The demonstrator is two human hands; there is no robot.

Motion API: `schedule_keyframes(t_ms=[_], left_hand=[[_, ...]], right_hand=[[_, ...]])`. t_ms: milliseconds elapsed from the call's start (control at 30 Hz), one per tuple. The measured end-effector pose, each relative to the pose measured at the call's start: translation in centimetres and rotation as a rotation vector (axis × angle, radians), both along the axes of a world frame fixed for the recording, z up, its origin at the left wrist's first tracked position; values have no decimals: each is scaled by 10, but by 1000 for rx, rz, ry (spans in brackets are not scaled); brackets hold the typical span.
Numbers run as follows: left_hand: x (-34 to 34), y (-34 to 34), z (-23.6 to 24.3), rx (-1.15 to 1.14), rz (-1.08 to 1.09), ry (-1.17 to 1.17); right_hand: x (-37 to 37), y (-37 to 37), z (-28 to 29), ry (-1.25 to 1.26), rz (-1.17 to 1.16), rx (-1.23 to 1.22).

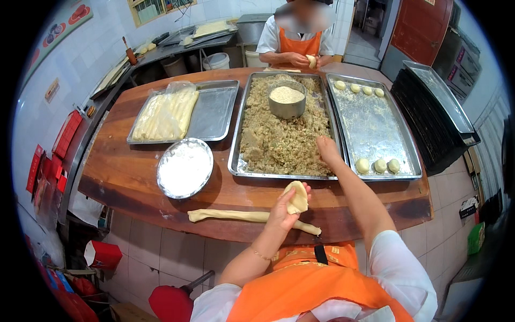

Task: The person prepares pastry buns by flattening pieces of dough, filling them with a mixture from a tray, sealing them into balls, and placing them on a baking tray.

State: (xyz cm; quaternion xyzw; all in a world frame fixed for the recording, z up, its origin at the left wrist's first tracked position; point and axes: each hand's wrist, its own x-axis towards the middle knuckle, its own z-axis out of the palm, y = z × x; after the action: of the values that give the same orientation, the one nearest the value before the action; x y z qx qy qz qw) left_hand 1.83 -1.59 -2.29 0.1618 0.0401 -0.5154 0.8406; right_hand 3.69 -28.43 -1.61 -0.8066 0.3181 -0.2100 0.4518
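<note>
My left hand (283, 209) cups a flattened piece of dough (297, 199) above the table's near edge. Below it lies a long rope of dough (230, 214), partly hidden behind that hand. My right hand (328, 151) reaches into the crumbly brown filling (279, 142), its fingers bunched against it at the tray's right side. The filling spreads over a large metal tray (257, 175), with a round metal container (288, 110) of pale crumbs standing in it. To the right, another tray (375, 129) bears several round dough balls (380, 166) in rows at its near and far ends.
A bowl of white flour (185, 168) stands left of the filling. Behind it, a tray (217, 112) holds dough strips (166, 114) partly under plastic. Across the wooden table (123, 177), another person (301, 40) handles a piece of dough. Dark stacked trays (429, 118) stand at the right.
</note>
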Motion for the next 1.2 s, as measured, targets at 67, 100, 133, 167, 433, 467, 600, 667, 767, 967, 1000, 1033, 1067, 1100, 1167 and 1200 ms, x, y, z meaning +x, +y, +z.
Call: schedule_keyframes(t_ms=[67, 100, 133, 167, 433, 467, 600, 667, 767, 967, 1000, 1033, 1067, 1100, 1167, 1200], left_hand=[[4, 4, 2, 27, 87, 41], [4, 2, 5, 40, 106, 55], [3, 0, 7, 37, 100, 61], [2, -1, 10, 34, 96, 66], [1, -4, 5, 43, 81, 54], [1, -5, 5, 52, 85, 59], [5, -6, 15, 67, 94, 63], [7, -6, 18, 96, 100, 49], [10, -4, 17, 115, 109, 58], [8, -19, 21, 126, 85, 91], [10, -18, 21, 133, 97, 103], [12, -18, 23, 141, 103, 111], [14, -19, 22, 139, 117, 100], [16, -20, 22, 135, 133, 87], [22, -22, 18, 117, 163, 70], [23, -25, 18, 125, 167, 58]], right_hand=[[6, 19, 23, -231, -3, 841], [4, 16, 24, -267, 155, 911], [2, 17, 24, -273, 147, 813], [3, 20, 21, -277, 140, 715], [7, 18, 15, -119, 56, 101], [7, 17, 14, -148, 60, 198], [7, 24, 18, -273, 126, 173], [4, 29, 27, -239, 150, -30], [0, 37, 44, -29, 152, -250], [4, 7, 18, -110, 69, 201], [7, 13, 21, -185, 93, 449], [9, 18, 23, -252, 90, 695], [5, 20, 26, -288, 125, 769], [2, 23, 30, -326, 166, 842], [-1, 28, 39, -480, 258, 1125], [-1, 30, 44, -531, 195, 1193]])
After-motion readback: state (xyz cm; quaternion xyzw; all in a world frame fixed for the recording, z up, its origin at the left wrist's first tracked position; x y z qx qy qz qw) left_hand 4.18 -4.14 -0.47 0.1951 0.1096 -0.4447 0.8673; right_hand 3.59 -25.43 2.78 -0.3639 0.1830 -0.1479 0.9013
